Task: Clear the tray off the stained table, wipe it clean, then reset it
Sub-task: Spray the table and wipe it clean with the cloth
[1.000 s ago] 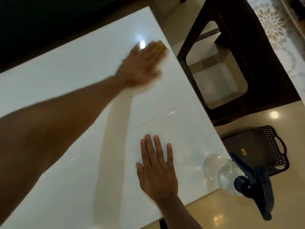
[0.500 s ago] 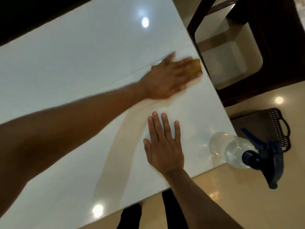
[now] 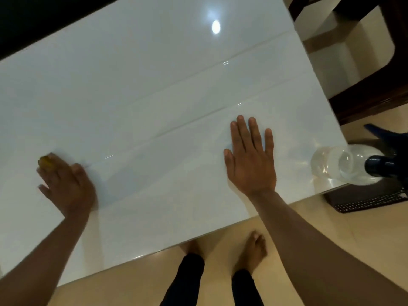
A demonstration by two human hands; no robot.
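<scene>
Tabletop (image 3: 154,89): white, glossy, rectangular, smooth as glass; it mirrors a round ceiling light near the far right corner, and thin wet streaks run across it from the left side toward the right edge.

Left hand (image 3: 66,184): lies palm down near the left part of the front edge, blurred. Fingers are spread and bent slightly over a yellow sponge (image 3: 45,161), pressing it onto the surface. Only a small rounded bit of sponge shows past the fingertips; whether the fingers curl under it cannot be told.

Right hand (image 3: 250,157): flat on the tabletop, palm down, fingers straight and close together, holding nothing. It sits toward the front right corner, well apart from the left hand.

Spray bottle (image 3: 340,165): clear plastic, rounded body, liquid inside, dark blue trigger head; it stands at the front right corner, near the right hand and not touching it.

Floor (image 3: 309,221): beige, polished tile. Dark perforated plastic basket (image 3: 366,200) lies on it just beyond the front right corner. Dark wooden chair (image 3: 364,85) stands beside the right edge. Two bare feet and black trouser legs show below the front edge.
</scene>
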